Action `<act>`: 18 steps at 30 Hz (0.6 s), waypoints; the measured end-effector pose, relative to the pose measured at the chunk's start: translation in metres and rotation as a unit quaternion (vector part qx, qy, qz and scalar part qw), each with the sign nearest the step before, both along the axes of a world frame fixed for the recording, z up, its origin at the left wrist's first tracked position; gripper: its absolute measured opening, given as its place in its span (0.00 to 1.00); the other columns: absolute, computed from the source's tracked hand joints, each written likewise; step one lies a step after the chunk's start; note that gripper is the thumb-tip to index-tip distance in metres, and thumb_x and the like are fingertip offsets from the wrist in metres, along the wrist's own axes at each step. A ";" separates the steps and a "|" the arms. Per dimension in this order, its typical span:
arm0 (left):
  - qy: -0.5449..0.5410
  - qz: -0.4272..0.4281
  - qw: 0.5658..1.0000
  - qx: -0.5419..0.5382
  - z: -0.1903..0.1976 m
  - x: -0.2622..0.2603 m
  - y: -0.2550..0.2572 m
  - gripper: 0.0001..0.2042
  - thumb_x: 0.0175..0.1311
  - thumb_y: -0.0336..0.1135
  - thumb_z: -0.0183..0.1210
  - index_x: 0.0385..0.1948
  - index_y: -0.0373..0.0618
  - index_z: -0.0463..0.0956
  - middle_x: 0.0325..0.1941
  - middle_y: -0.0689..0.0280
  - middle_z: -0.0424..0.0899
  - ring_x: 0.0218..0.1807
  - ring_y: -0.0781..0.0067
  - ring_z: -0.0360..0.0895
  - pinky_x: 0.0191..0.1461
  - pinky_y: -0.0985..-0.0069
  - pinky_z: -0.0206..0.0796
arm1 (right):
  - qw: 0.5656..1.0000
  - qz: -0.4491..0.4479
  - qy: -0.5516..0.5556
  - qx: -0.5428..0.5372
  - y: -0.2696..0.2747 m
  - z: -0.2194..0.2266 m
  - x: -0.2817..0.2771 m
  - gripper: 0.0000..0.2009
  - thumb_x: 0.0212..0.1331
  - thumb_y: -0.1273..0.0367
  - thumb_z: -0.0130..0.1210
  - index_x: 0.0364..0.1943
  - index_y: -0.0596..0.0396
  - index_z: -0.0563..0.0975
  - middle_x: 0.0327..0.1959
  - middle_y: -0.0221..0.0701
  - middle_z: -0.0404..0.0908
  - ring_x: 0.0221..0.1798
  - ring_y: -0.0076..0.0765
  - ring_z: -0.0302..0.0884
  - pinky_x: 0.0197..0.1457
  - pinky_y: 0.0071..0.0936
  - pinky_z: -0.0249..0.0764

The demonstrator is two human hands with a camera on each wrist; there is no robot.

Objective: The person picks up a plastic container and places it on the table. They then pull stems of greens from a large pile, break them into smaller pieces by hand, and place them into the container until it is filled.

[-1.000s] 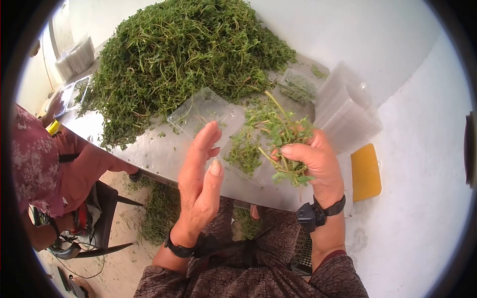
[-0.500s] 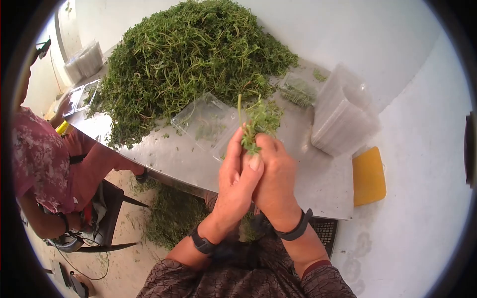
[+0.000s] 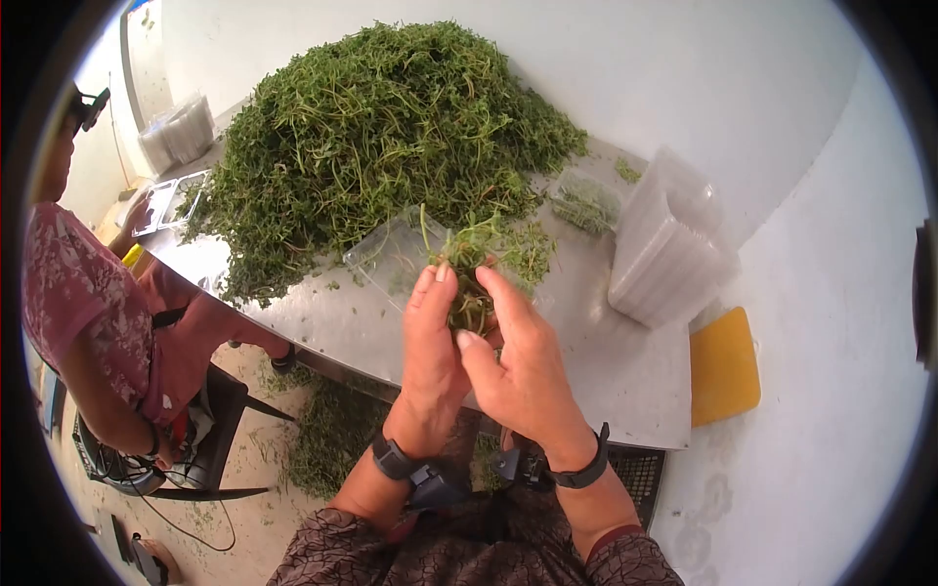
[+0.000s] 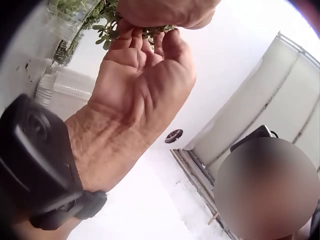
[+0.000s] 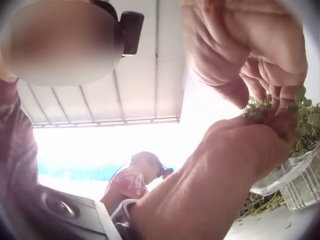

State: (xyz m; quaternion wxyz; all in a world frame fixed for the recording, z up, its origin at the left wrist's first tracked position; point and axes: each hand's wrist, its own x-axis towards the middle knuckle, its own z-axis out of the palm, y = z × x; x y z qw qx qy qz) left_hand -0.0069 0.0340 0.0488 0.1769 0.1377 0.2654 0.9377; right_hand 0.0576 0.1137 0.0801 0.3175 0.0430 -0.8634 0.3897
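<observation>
Between both hands, in front of the chest and above the table's near edge, is a small bunch of leafy green stems point(image 3: 471, 293). My left hand point(image 3: 430, 342) holds its left side with bent fingers. My right hand point(image 3: 518, 356) grips it from the right, the thumb across its lower end. Small rounded leaves point(image 4: 107, 35) poke out past the fingers in the left wrist view. Just beyond the hands lies an open clear plastic box point(image 3: 381, 256), partly hidden by them. A large heap of the same greens point(image 3: 391, 137) covers the table behind it.
A clear box of greens point(image 3: 583, 200) sits at the right, beside a tall stack of clear boxes point(image 3: 669, 244). A yellow board point(image 3: 725, 366) stands off the table's right edge. At left another person point(image 3: 98, 303) sits near a second stack point(image 3: 178, 132). Greens point(image 3: 337, 435) lie on the floor.
The left hand came in from the side to meet the right around the bunch. The right hand moved left, away from over the box. The hands have since shifted their grip slightly.
</observation>
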 end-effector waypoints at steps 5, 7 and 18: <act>-0.024 0.012 0.999 0.037 0.002 0.001 0.006 0.11 0.72 0.36 0.45 0.47 0.40 0.70 0.42 0.63 0.79 0.42 0.74 0.78 0.45 0.76 0.73 | 0.995 0.044 0.007 -0.084 0.008 -0.015 -0.006 0.16 0.56 0.80 0.53 0.50 0.66 0.73 0.36 0.43 0.78 0.32 0.31 0.77 0.35 0.24 0.72; -0.016 0.015 0.999 0.041 0.002 0.003 0.006 0.10 0.71 0.35 0.46 0.47 0.40 0.70 0.42 0.63 0.79 0.42 0.74 0.78 0.45 0.76 0.73 | 0.997 0.020 0.030 -0.064 0.005 -0.015 -0.008 0.13 0.56 0.81 0.53 0.46 0.65 0.75 0.34 0.41 0.78 0.31 0.31 0.77 0.34 0.24 0.71; 0.006 0.070 0.997 -0.010 -0.004 0.007 0.008 0.06 0.70 0.30 0.48 0.43 0.42 0.70 0.36 0.67 0.78 0.36 0.81 0.76 0.39 0.80 0.72 | 0.994 -0.047 0.098 -0.020 -0.001 -0.016 -0.010 0.07 0.53 0.81 0.58 0.36 0.61 0.78 0.30 0.36 0.79 0.26 0.29 0.76 0.30 0.23 0.71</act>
